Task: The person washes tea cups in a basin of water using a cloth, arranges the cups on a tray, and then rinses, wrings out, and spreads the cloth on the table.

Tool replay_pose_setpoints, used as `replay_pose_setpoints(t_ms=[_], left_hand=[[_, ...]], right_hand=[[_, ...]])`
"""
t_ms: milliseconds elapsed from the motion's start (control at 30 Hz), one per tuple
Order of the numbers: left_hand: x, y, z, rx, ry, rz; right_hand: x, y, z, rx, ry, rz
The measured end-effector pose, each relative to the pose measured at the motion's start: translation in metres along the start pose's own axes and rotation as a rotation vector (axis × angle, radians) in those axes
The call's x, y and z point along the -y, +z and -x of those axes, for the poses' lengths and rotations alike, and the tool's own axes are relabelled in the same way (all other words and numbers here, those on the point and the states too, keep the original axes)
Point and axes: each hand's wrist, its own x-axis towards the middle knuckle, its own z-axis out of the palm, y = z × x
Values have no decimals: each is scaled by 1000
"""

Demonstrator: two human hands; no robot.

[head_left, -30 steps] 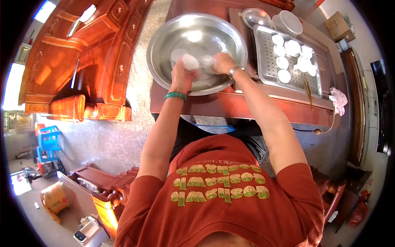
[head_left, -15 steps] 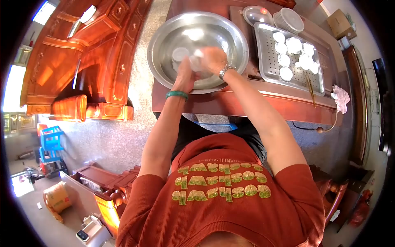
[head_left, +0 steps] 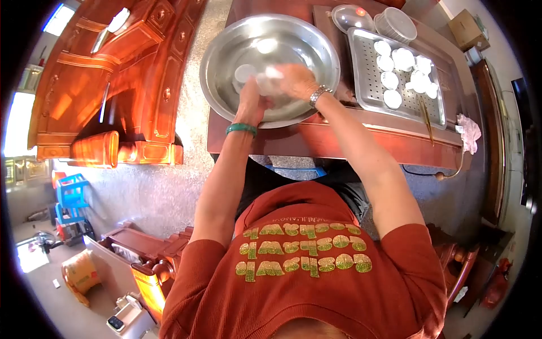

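Note:
A wide steel basin stands on the dark red table in front of me. Over its inside, my left hand, with a green bangle at the wrist, closes around a small white cup that is smeared by motion. My right hand, wearing a metal watch, has its fingers at the same cup from the right. Another pale round cup lies in the basin beyond my left fingers. To the right, several small white cups sit on a perforated steel tray.
Behind the tray are a round lid and a translucent plastic tub. Thin brown sticks lean over the tray's near edge. A pink cloth hangs at the table's right corner. Carved wooden furniture stands to the left.
My right hand has shifted slightly right, with its wrist turned a little. My left hand stays nearly in place, and both remain at the cup over the basin.

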Motion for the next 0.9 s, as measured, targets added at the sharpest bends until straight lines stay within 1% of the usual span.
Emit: replay_pose_setpoints(t_ms=[67, 133, 200, 267, 300, 333, 400, 433, 467, 500, 533, 567, 600, 667, 700, 767, 800, 833, 867, 900], left_hand=[[3, -7, -5, -115, -20, 176], [4, -10, -7, -89, 6, 191], [4, -9, -9, -57, 27, 210], [4, -11, -8, 7, -3, 164], [6, -10, -5, 7, -6, 161], [6, -7, -2, 14, -4, 167], [3, -6, 1, 28, 1, 166], [2, -7, 0, 33, -50, 142], [2, -8, -1, 37, -102, 119], [5, -8, -4, 40, -101, 118], [9, -9, -7, 59, -94, 200], [12, -11, -10, 76, -87, 283], [13, -13, -11, 77, -84, 283], [13, -15, -14, 142, -109, 122], [14, -17, -17, 147, -107, 121], [15, -24, -21, 14, -268, 96], [24, -35, -28, 20, -268, 95], [38, -52, -41, 21, -21, -134], [42, -61, -49, 41, 35, -38], [47, -70, -58, 66, 89, 60]], right_hand=[[-9, -6, 3, 40, 26, 51], [-24, -10, 2, 175, -43, 236], [-25, -12, 9, 189, 1, 251], [-12, -13, 15, 0, 5, 289], [0, -19, 20, -164, -42, 269], [8, -15, 19, -167, -41, 266], [21, -12, 15, -50, -41, 61], [17, 4, 16, -243, -140, -1], [10, 15, 15, -249, -138, 1], [6, 21, 14, -206, -154, -8], [3, 26, 12, -160, -171, -18], [-1, 31, 9, -92, -136, -55], [-7, 38, 5, -93, -138, -54], [-23, 51, -3, -85, -162, -203], [-27, 51, -5, -90, -161, -200], [-34, 52, -9, 83, -50, -153], [-37, 54, -10, 78, -47, -150], [-40, 55, -11, 87, -24, -405], [-36, 49, -8, 163, 156, -942], [-31, 41, -5, 148, 385, -1469]])
